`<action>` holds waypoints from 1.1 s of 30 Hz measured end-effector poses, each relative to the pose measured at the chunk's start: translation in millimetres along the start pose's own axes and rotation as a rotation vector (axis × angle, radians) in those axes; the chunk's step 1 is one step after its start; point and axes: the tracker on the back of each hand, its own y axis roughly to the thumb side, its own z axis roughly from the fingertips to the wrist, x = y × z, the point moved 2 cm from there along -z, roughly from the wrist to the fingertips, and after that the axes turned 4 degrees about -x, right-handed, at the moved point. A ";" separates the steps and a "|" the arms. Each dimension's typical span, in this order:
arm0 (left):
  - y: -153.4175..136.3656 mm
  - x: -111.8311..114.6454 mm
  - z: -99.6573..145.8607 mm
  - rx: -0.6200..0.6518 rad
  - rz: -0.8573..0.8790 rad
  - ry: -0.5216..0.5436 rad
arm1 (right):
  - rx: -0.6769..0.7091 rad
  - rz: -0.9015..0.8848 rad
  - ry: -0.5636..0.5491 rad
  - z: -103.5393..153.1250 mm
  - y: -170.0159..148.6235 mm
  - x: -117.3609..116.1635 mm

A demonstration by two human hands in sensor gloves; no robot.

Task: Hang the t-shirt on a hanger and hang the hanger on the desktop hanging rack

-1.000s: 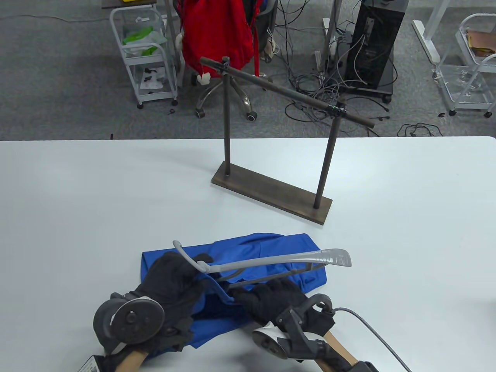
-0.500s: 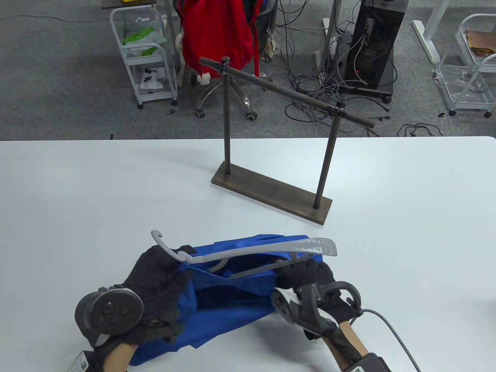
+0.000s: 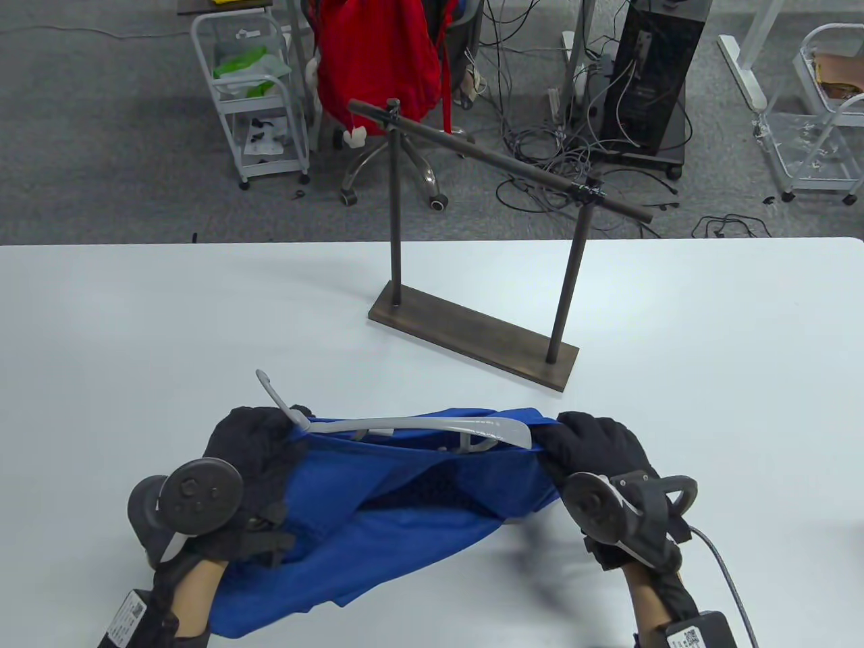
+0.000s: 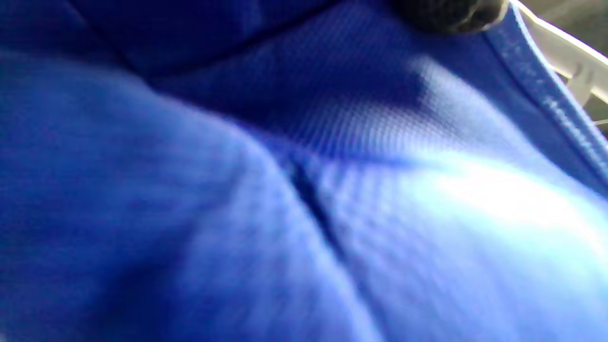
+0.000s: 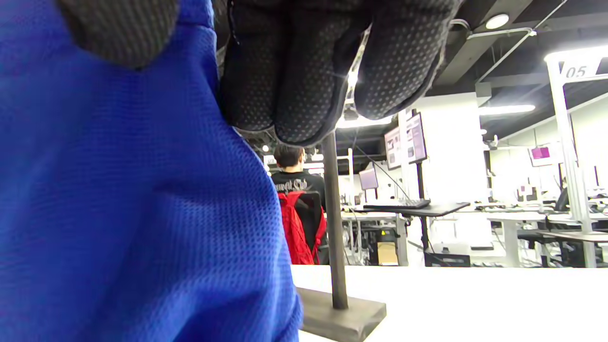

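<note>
A blue t-shirt [image 3: 405, 499] is held up off the white table [image 3: 135, 324], stretched between both hands. A grey plastic hanger [image 3: 405, 425] lies along its top edge, hook [image 3: 270, 391] sticking out at the left, right arm half inside the cloth. My left hand [image 3: 253, 442] grips the shirt and the hanger near the hook. My right hand [image 3: 594, 442] grips the shirt's right edge at the hanger's end. Blue cloth [image 4: 285, 190] fills the left wrist view. In the right wrist view my fingers [image 5: 294, 71] curl over the cloth [image 5: 133, 213]. The dark rack [image 3: 486, 256] stands behind.
The rack's base [image 3: 472, 334] sits on the table's middle-far part, its bar [image 3: 499, 160] slanting down to the right. Its post [image 5: 332, 223] shows close in the right wrist view. Beyond the table are a red jacket on a chair [image 3: 378, 61], carts and cables.
Both hands have moved apart, the right far to the right, and spread the shirt. The hanger has gone left and away from me, its right arm now partly inside the shirt.
</note>
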 end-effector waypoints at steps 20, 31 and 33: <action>20.3 25.6 9.9 0.078 -0.184 -0.022 | 0.133 -0.133 0.056 18.6 41.7 -12.6; 57.9 42.2 29.4 0.196 -0.240 -0.055 | 0.212 0.031 0.121 27.3 70.7 -26.6; 61.8 43.7 32.2 0.208 -0.238 -0.061 | 0.213 0.055 0.086 29.5 76.0 -26.3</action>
